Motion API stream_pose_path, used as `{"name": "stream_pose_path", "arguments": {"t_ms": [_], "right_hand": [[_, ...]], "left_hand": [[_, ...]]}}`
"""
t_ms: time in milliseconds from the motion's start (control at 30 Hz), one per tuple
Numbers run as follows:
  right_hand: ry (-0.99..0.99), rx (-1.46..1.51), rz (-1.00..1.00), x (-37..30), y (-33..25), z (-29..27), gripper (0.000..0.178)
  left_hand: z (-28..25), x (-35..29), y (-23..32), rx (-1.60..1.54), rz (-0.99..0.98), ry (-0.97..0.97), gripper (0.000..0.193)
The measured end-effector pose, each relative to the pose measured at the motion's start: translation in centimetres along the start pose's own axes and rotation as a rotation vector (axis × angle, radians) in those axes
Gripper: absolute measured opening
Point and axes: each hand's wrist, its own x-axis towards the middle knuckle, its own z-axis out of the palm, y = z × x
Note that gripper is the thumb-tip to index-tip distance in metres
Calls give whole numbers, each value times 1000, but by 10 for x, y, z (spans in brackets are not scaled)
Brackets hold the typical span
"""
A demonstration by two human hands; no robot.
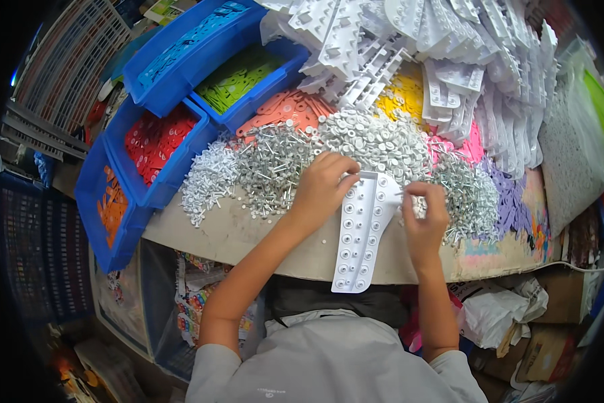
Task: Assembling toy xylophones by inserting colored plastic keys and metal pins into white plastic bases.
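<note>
A white plastic panel [357, 235] with two rows of round raised rings and a middle row of pegs lies lengthwise on the table, its lower end reaching past the near edge. My left hand [321, 188] is at the panel's top left corner, thumb and forefinger brought together; what is between them is too small to make out. Beside the panel's right edge, my right hand [425, 218] pinches what looks like a small metal pin [401, 193]. Heaped just beyond my hands are white round caps [376, 140] and metal pins, in a left pile [272, 168] and a right pile [466, 195].
Blue bins [171, 191] at the left hold red, orange, green and blue flat pieces. Salmon, yellow, pink and purple pieces [507, 195] lie in heaps. White panels [443, 33] are stacked high at the back. Small white pins [208, 178] lie left; the table's near edge [295, 272] curves before me.
</note>
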Motion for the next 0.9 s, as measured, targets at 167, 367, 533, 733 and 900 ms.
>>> {"name": "stream_pose_path", "arguments": {"t_ms": [167,367,533,733,900], "right_hand": [[-164,209,133,-6,-14,25,9],[-184,304,254,-11,-9,38,6],[-176,265,210,-11,-10,40,8],[-189,189,127,-12,-10,42,10],[-180,150,62,-11,-10,41,11]], "left_hand": [[15,13,0,44,92,-34,10],[17,13,0,110,114,-73,8],[13,15,1,154,120,-52,5],[15,14,1,245,237,-91,10],[16,9,-1,290,322,-42,13]]}}
